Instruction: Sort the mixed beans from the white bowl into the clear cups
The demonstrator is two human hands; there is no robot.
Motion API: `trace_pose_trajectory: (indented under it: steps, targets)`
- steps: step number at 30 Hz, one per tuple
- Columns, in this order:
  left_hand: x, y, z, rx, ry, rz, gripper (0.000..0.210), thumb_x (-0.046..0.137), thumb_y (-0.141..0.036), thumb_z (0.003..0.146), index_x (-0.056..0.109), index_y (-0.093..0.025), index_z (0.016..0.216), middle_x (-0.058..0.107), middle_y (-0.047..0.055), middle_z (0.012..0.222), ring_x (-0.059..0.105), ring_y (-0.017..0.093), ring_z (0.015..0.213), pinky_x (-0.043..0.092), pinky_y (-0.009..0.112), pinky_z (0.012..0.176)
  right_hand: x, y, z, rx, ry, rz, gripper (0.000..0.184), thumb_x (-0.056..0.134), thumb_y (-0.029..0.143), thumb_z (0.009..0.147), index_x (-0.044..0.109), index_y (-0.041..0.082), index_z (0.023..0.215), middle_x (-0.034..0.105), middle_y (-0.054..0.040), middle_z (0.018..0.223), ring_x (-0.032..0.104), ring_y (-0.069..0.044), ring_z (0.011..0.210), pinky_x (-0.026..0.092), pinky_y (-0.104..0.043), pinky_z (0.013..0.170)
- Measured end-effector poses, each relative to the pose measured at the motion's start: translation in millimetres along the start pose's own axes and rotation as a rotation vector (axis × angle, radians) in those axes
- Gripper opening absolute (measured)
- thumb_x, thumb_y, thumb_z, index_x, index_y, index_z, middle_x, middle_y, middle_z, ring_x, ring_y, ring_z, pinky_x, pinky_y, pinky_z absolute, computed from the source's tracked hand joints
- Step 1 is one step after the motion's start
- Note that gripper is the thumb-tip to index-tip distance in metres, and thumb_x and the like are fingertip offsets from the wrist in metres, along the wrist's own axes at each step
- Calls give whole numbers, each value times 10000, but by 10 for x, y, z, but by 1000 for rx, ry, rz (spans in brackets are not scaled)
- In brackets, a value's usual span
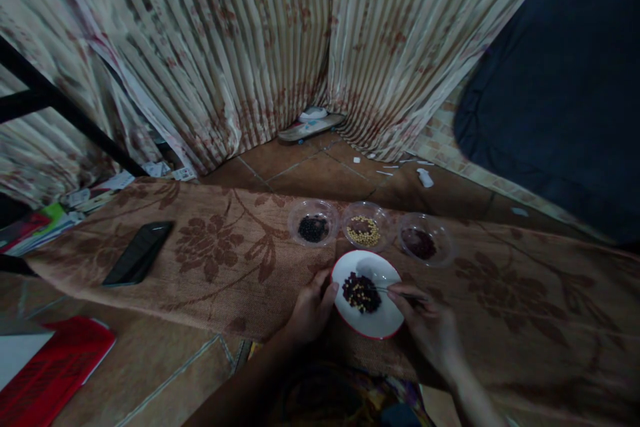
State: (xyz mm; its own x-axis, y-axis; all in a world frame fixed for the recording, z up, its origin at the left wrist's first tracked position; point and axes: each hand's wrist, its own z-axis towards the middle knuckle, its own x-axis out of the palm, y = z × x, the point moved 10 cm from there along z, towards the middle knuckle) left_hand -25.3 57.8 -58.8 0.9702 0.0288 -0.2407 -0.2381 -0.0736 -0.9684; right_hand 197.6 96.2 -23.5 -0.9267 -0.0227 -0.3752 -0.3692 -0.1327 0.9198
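Note:
A white plate [345, 267] with a red rim holds a mixed heap of dark and yellow beans [361, 293]. My left hand [314, 307] grips its left edge, thumb over the rim. Over the plate's right side, my right hand [430, 327] is closed on a thin metal tool that looks like tweezers [383, 289], its tip at the heap; fine detail is blurred. Just beyond the plate stand three clear plastic bowls: one with black beans [313, 229], one with yellow beans [369, 236] and a few darker bits, one with dark red beans [420, 243].
A patterned brown cloth [225, 293] covers the long, low table. A black phone [139, 255] lies on its left part. Striped curtains [270, 33] hang behind, with a skateboard [310, 128] and white scraps [425, 177] on the tiled floor. A red bag [65, 367] is at lower left.

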Motion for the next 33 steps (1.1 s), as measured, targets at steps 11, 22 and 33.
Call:
trace_pose_trajectory:
  steps: [11,22,33]
  targets:
    - [-12,-12,5,-4,-13,15,354,442,-378,938,558,-200,1221,709,51,1074,657,199,931,509,317,852,7,-121,2,65,-9,-25,247,705,443,732,732,217,828,744,-62,906,694,-228,840,552,-369,792]
    - [-3,-34,-2,12,9,4,358,441,-387,943,545,-199,1230,704,53,1094,658,200,962,504,315,881,11,-91,7,48,-15,-11,235,712,437,721,737,220,807,747,-53,881,695,-226,828,556,-357,778]
    - [-2,-10,-1,8,1,18,349,442,-375,948,539,-205,1237,704,47,1100,656,194,956,501,309,874,-145,66,46,45,-101,13,216,723,406,714,737,206,794,748,-65,856,697,-225,789,563,-342,731]
